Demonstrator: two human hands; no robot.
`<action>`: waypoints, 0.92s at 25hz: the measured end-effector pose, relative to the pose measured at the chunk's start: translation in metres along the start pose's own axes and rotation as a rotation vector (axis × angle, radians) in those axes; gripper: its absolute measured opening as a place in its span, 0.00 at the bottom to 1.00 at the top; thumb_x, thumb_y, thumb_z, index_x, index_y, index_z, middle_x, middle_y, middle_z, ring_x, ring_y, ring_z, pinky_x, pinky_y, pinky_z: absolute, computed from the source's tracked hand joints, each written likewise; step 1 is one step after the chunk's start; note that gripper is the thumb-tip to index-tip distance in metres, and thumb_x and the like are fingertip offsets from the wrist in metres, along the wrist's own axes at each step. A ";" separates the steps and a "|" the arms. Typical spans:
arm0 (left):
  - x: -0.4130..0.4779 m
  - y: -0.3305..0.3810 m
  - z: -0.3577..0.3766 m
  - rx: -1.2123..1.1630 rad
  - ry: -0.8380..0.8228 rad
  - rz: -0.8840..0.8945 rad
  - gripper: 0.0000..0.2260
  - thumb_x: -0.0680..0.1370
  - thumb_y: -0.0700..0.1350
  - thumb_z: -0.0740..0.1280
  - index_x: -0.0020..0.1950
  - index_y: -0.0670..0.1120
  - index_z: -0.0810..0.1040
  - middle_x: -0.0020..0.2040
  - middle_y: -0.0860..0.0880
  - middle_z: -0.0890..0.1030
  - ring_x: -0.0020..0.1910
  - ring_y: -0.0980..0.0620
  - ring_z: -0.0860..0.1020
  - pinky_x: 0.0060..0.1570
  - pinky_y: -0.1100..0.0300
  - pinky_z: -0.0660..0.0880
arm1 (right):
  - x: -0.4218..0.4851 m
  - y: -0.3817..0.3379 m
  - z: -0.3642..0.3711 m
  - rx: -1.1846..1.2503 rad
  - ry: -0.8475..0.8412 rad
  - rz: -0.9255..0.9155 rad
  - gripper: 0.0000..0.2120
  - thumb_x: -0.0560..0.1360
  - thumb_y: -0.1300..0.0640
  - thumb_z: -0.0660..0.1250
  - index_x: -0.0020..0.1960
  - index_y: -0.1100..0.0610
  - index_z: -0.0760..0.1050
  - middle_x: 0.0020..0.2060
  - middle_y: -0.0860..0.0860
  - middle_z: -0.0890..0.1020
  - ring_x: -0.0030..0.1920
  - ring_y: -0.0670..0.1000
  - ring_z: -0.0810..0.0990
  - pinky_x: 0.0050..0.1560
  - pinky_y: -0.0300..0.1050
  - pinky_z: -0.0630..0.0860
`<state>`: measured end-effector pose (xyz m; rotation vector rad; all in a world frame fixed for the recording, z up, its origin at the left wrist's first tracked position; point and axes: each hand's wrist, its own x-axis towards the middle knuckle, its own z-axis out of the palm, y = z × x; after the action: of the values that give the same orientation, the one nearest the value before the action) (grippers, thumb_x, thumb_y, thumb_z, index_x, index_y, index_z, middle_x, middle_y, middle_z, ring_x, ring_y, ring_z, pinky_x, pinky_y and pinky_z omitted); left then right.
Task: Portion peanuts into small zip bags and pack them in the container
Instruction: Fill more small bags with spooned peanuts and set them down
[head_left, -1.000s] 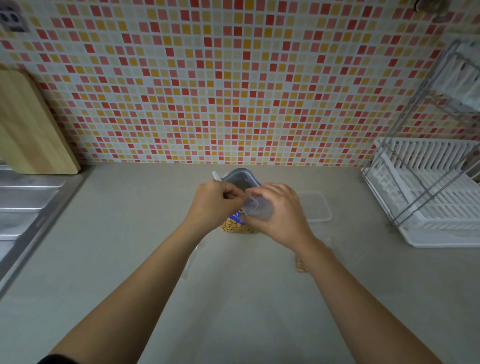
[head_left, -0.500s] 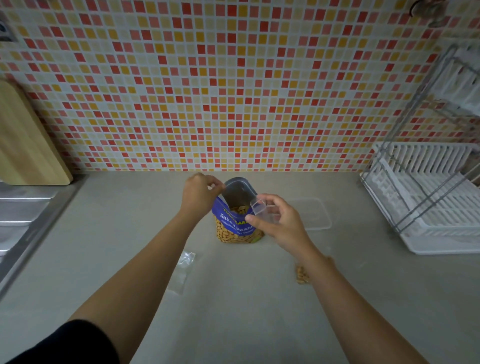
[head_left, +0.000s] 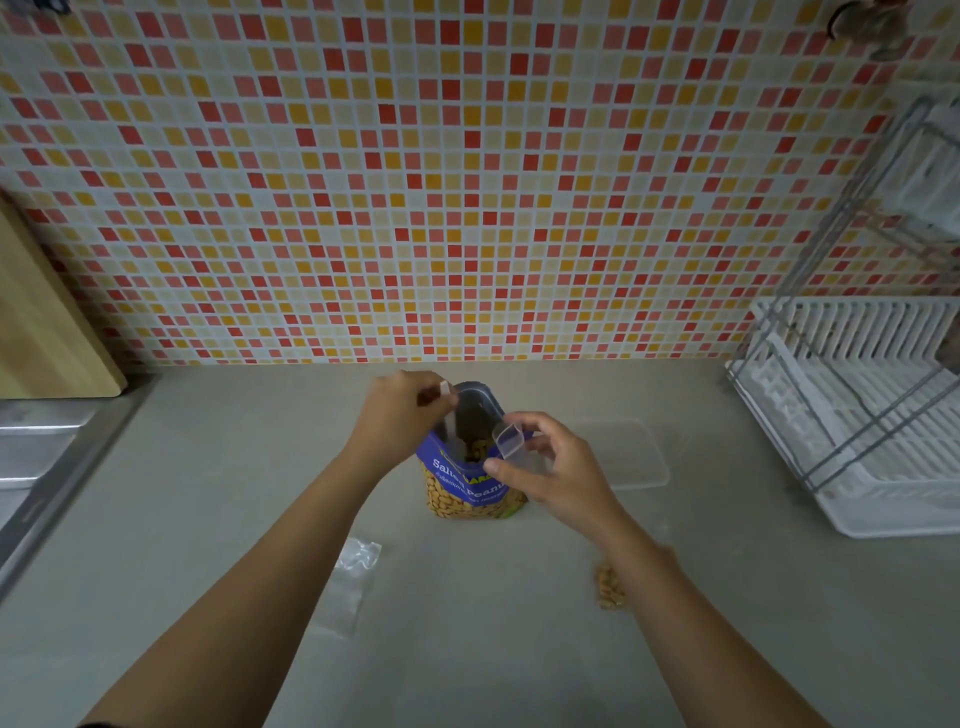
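Note:
A blue bag of salted peanuts (head_left: 470, 491) stands open on the counter, its mouth facing up. My left hand (head_left: 397, 415) pinches the bag's top left edge and holds it open. My right hand (head_left: 553, 470) grips a small clear plastic scoop (head_left: 511, 440) at the bag's right rim, just above the opening. An empty small zip bag (head_left: 350, 584) lies flat in front of the peanut bag, to the left. A small filled bag of peanuts (head_left: 610, 587) lies partly hidden under my right forearm. The clear container (head_left: 641, 457) sits behind my right hand.
A white dish rack (head_left: 872, 415) fills the right side of the counter. A wooden cutting board (head_left: 44, 322) leans against the tiled wall at the left, above a steel sink edge (head_left: 36, 457). Grey counter (head_left: 467, 649) stretches toward me.
My hands have drawn apart. The left hand pulled the bag's edge out to the left, opening the mouth. The right hand with the scoop moved to the bag's right rim.

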<state>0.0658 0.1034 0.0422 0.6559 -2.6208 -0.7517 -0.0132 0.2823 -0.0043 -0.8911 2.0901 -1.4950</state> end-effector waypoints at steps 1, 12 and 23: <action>0.004 -0.004 -0.001 0.069 0.062 0.019 0.11 0.77 0.47 0.64 0.47 0.41 0.81 0.37 0.47 0.80 0.36 0.53 0.76 0.36 0.67 0.68 | 0.001 0.001 0.000 0.006 0.005 -0.004 0.24 0.64 0.47 0.76 0.58 0.46 0.74 0.51 0.41 0.80 0.51 0.40 0.78 0.50 0.37 0.77; 0.012 -0.003 0.032 -0.001 -0.166 -0.364 0.12 0.77 0.45 0.60 0.48 0.43 0.82 0.46 0.45 0.81 0.45 0.47 0.78 0.52 0.51 0.76 | 0.002 0.001 -0.002 0.000 -0.014 -0.001 0.21 0.66 0.50 0.76 0.57 0.47 0.74 0.51 0.41 0.81 0.51 0.39 0.78 0.44 0.29 0.75; 0.000 -0.002 0.021 -0.415 -0.079 -0.478 0.07 0.78 0.41 0.62 0.46 0.43 0.79 0.39 0.49 0.78 0.37 0.55 0.74 0.33 0.65 0.69 | -0.002 0.004 -0.012 0.009 -0.003 0.013 0.23 0.64 0.49 0.76 0.57 0.46 0.74 0.52 0.40 0.79 0.52 0.38 0.77 0.44 0.24 0.72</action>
<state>0.0573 0.1101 0.0244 1.1504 -2.2750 -1.4333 -0.0210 0.2932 -0.0043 -0.8742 2.0811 -1.4943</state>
